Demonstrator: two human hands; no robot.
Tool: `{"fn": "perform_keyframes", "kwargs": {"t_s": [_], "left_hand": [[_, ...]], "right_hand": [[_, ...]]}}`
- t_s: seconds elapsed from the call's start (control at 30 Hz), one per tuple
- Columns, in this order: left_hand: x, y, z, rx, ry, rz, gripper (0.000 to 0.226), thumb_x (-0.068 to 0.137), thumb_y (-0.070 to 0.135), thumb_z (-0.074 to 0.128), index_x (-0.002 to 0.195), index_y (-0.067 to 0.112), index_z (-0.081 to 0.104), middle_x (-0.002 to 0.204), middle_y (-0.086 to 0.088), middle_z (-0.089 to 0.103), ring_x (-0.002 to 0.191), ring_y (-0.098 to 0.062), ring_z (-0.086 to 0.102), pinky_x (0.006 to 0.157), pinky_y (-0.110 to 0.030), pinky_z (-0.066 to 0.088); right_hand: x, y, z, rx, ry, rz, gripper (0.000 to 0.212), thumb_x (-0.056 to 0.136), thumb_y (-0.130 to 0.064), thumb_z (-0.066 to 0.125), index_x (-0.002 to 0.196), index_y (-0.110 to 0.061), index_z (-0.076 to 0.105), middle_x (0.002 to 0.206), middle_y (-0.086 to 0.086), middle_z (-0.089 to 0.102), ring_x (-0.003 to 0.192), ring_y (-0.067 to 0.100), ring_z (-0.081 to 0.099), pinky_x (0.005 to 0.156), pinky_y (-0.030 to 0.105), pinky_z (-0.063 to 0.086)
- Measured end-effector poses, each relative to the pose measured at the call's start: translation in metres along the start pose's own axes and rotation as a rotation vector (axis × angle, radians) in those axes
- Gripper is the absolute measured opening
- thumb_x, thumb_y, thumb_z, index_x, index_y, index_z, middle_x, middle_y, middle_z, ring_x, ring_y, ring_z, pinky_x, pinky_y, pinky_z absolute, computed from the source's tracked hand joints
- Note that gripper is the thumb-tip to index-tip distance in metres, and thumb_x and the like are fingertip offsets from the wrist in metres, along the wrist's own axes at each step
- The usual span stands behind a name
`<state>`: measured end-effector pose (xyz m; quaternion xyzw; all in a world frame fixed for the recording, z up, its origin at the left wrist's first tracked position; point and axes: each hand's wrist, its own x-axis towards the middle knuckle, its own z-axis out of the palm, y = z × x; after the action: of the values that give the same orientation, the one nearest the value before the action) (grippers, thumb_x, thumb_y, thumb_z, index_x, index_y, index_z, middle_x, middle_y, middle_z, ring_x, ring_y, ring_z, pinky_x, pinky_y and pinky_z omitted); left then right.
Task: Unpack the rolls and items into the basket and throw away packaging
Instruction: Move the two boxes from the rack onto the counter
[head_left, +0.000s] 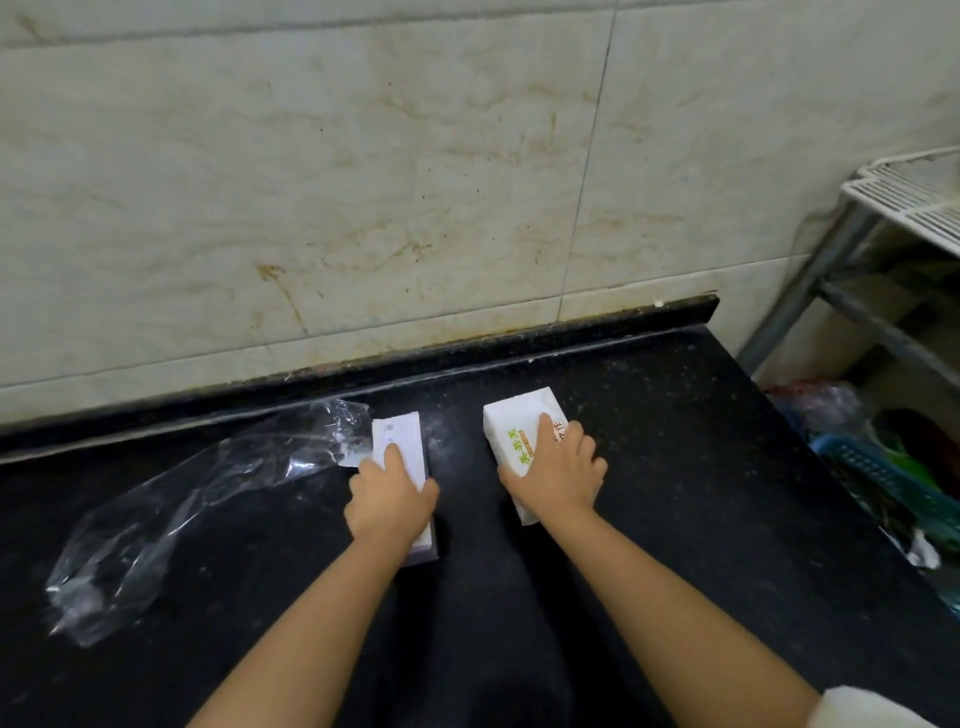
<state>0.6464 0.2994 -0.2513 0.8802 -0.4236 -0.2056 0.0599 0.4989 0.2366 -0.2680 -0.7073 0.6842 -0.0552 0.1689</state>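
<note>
Two white tissue packs lie on the black counter (675, 467). My left hand (389, 499) rests on top of the left pack (408, 436), fingers wrapped over its sides. My right hand (558, 473) grips the right pack (519, 421), which carries green and orange print. An empty clear plastic bag (171, 514) lies crumpled on the counter to the left, its mouth touching the left pack. A blue basket (883, 483) sits low beyond the counter's right edge, partly cut off by the frame.
A tiled wall (363, 182) rises directly behind the counter. A metal rack with a white wire shelf (904, 192) stands at the right. Below it lie plastic bags (821, 405) and green items beside the basket.
</note>
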Motion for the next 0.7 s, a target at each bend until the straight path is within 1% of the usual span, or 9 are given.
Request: {"fn": "perform_keyframes", "kwargs": {"t_s": [0.07,0.13,0.2,0.27,0.33,0.47,0.57,0.7], "left_hand": [[-0.006,0.004,-0.005,0.095,0.037,0.011,0.058,0.088,0.047,0.050,0.131,0.012,0.035,0.132,-0.017,0.041,0.121,-0.034,0.041,0.095,-0.044,0.042],[-0.013,0.014,-0.011,0.165,0.081,0.050,0.055,0.089,0.045,0.049,0.130,0.010,0.039,0.135,-0.017,0.038,0.125,-0.033,0.038,0.097,-0.044,0.039],[-0.019,0.034,-0.018,0.187,0.120,0.119,0.050,0.090,0.039,0.049,0.128,0.007,0.041,0.137,-0.017,0.037,0.126,-0.033,0.036,0.098,-0.043,0.039],[-0.026,0.067,-0.026,0.174,0.141,0.192,0.047,0.090,0.034,0.050,0.127,0.006,0.043,0.135,-0.018,0.039,0.125,-0.034,0.036,0.097,-0.042,0.039],[-0.037,0.115,-0.032,0.168,0.145,0.280,0.044,0.090,0.032,0.049,0.126,0.006,0.044,0.132,-0.018,0.042,0.123,-0.035,0.037,0.096,-0.041,0.039],[-0.079,0.234,-0.032,0.150,0.153,0.485,0.041,0.091,0.031,0.047,0.124,0.007,0.046,0.130,-0.018,0.048,0.121,-0.035,0.042,0.095,-0.043,0.040],[-0.124,0.325,-0.022,0.129,0.178,0.613,0.043,0.090,0.033,0.047,0.125,0.007,0.047,0.130,-0.019,0.051,0.122,-0.035,0.044,0.096,-0.043,0.041],[-0.187,0.436,-0.007,0.010,0.221,0.732,0.041,0.089,0.031,0.047,0.120,0.005,0.049,0.128,-0.020,0.051,0.120,-0.036,0.045,0.096,-0.043,0.042]], "right_hand": [[-0.002,0.004,-0.007,0.037,-0.029,-0.005,0.081,0.077,-0.058,0.052,0.141,-0.021,0.019,0.148,0.014,0.022,0.133,0.033,0.023,0.106,0.048,0.025],[-0.004,0.017,-0.024,0.036,-0.038,-0.001,0.075,0.083,-0.056,0.046,0.144,-0.023,0.016,0.154,0.013,0.014,0.141,0.032,0.010,0.112,0.052,0.015],[-0.002,0.040,-0.052,0.019,0.002,0.019,0.069,0.087,-0.051,0.044,0.144,-0.022,0.017,0.155,0.012,0.013,0.143,0.031,0.006,0.114,0.052,0.012],[0.001,0.070,-0.091,0.033,0.071,0.054,0.064,0.089,-0.044,0.044,0.143,-0.019,0.020,0.155,0.012,0.015,0.143,0.031,0.006,0.114,0.052,0.013],[0.002,0.106,-0.137,0.039,0.161,0.088,0.061,0.089,-0.040,0.045,0.142,-0.016,0.024,0.153,0.014,0.019,0.143,0.032,0.009,0.114,0.051,0.016],[-0.004,0.190,-0.232,0.012,0.336,0.119,0.058,0.088,-0.032,0.049,0.138,-0.010,0.031,0.148,0.017,0.029,0.137,0.033,0.022,0.109,0.047,0.027],[-0.012,0.259,-0.299,0.002,0.474,0.091,0.052,0.086,-0.028,0.052,0.132,-0.005,0.040,0.139,0.020,0.040,0.129,0.035,0.035,0.105,0.044,0.033],[-0.014,0.351,-0.372,-0.001,0.577,0.058,0.048,0.086,-0.025,0.050,0.129,-0.003,0.045,0.132,0.020,0.047,0.123,0.035,0.041,0.099,0.044,0.039]]}}
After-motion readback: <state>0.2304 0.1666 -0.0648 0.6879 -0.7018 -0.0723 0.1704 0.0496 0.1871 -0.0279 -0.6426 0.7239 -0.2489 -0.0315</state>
